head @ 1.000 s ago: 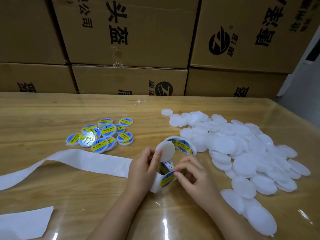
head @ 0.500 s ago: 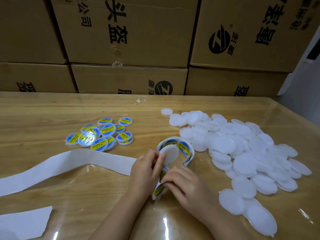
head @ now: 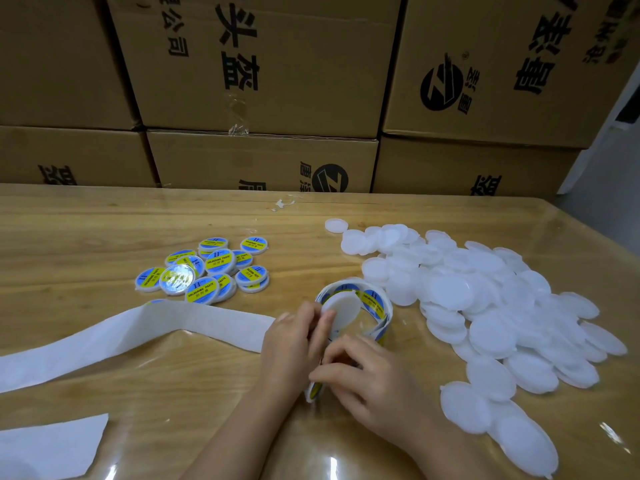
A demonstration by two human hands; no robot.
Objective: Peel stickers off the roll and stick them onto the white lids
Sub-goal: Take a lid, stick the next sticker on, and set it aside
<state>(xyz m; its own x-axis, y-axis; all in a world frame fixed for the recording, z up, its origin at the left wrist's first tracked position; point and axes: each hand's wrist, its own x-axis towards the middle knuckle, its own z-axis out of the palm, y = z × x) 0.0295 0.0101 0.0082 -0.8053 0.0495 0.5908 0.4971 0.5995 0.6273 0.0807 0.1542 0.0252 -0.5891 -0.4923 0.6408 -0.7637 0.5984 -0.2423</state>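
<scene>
Sticker roll up on its edge near the middle of the counter, slackened into a loose loop, with round blue-and-yellow stickers showing along the inside. One white lid right at the loop's opening, tilted up with its plain face showing, pinched at its left rim by the left hand. Lower end of the roll under the curled fingertips of the right hand. Bare white backing strip trailing away leftward across the counter. Over on the right, a big overlapping heap of plain white lids, none stickered. Beyond the strip on the left, a small cluster of labelled lids, mostly flat, blue and yellow, reading SOLDERING PASTE.
</scene>
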